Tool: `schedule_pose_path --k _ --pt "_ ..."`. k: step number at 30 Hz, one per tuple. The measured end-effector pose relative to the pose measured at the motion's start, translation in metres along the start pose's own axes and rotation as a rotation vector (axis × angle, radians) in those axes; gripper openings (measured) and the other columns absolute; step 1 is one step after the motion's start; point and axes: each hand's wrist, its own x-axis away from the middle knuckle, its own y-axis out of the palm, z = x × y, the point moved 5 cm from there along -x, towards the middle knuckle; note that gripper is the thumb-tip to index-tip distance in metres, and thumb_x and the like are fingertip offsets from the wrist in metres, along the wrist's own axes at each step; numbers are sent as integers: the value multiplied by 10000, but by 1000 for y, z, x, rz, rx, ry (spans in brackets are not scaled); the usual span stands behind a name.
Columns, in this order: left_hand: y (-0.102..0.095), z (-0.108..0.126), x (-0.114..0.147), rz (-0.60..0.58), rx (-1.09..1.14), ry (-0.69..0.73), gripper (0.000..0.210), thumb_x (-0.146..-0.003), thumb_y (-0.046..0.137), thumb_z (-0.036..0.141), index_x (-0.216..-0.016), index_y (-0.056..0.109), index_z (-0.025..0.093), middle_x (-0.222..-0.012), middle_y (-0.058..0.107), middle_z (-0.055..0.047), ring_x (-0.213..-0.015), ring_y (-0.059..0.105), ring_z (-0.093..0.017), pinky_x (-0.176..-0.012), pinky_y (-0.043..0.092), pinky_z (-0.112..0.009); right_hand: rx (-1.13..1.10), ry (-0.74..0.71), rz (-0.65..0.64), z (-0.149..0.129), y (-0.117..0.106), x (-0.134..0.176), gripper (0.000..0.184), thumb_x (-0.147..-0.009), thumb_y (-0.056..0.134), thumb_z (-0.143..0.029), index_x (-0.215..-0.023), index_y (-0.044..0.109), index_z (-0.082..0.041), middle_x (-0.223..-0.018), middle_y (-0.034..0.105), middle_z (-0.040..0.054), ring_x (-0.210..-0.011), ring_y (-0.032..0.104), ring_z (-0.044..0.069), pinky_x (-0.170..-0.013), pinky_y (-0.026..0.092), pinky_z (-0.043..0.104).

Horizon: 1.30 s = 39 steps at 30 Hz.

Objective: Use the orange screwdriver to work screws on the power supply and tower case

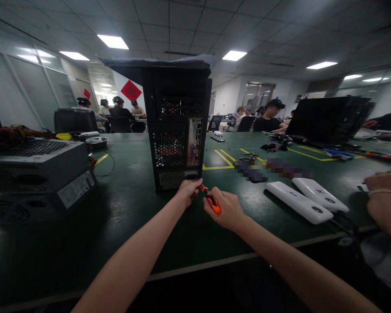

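Note:
A black computer case [179, 126] stands upright on the green table, its back panel with vents and ports facing me. My right hand [226, 208] is wrapped round the orange and black handle of a screwdriver [214, 203]. The screwdriver's shaft points up and left, toward the lower right corner of the case. Beside its tip, my left hand [189, 191] is closed in a pinch in front of the case's bottom edge. Whatever those fingers hold is too small or hidden to make out. Whether the tip touches a screw cannot be seen.
Stacked power supplies [35, 174] sit at the left, with a metal bowl [97, 142] behind. On the right lie white power banks [299, 202], pliers [337, 154] and another black case [329, 117]. A neighbour's hand [386, 191] reaches in at the right edge.

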Motion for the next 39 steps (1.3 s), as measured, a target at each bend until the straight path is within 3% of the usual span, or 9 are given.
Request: schedule_pose_path --k 6,8,10,14,18,22,25,31,39 --pt "2 0 4 68 -57 25 230 -686 562 286 -548 473 124 -336 341 77 -278 268 -13 -354 181 -172 -134 82 6 2 -2 -2 149 -785 413 -324 -779 441 -178 -608 543 0 -517 521 108 -496 343 199" --pt "3 -1 7 102 -95 64 223 -711 527 305 -584 471 130 -371 392 62 -287 314 -24 -355 205 -173 -191 138 23 6 -3 -4 133 -788 410 -318 -769 432 -188 -604 536 -9 -492 511 101 -481 341 197" --pt "5 -3 10 53 -100 72 200 -749 467 312 -675 493 128 -451 483 28 -314 373 -37 -361 232 -173 -251 211 68 13 -6 -5 121 -794 403 -312 -749 419 -201 -595 525 -20 -474 498 97 -465 336 196" --pt "-4 -6 15 29 -18 23 134 -760 409 173 -871 473 131 -653 585 -26 -380 439 -39 -378 273 -164 -333 323 160 25 -12 -5 96 -777 428 -298 -785 392 -209 -549 496 -47 -458 483 99 -467 344 202" --pt "-18 -2 15 87 11 31 175 -740 392 109 -901 458 133 -701 585 -30 -401 443 -35 -390 293 -159 -206 227 106 17 -11 -5 119 -724 473 -277 -785 406 -199 -598 502 -27 -506 475 111 -504 352 221" --pt "-20 1 15 97 -16 49 166 -740 389 101 -886 463 128 -692 582 -31 -398 433 -32 -389 298 -159 -62 11 61 2 -11 -5 42 -704 461 -220 -678 449 -191 -683 506 17 -618 460 131 -598 350 248" --pt "-19 1 15 99 -32 58 158 -741 398 106 -876 477 128 -683 579 -26 -394 425 -31 -387 296 -160 -42 -41 44 -1 -10 -6 92 -720 445 -220 -635 459 -187 -662 496 17 -600 445 122 -598 341 243" --pt "-22 -1 12 95 -31 56 164 -721 434 115 -877 479 133 -704 584 -31 -410 437 -34 -397 305 -162 -104 148 28 8 -7 -7 188 -770 437 -370 -770 463 -184 -607 537 -1 -533 498 118 -532 347 219" --pt "-16 2 16 47 -125 77 154 -725 410 128 -863 480 128 -671 558 -16 -396 423 -32 -382 289 -161 -385 266 114 20 -11 -9 177 -795 438 -366 -785 493 -197 -693 556 -3 -579 522 103 -557 383 209"
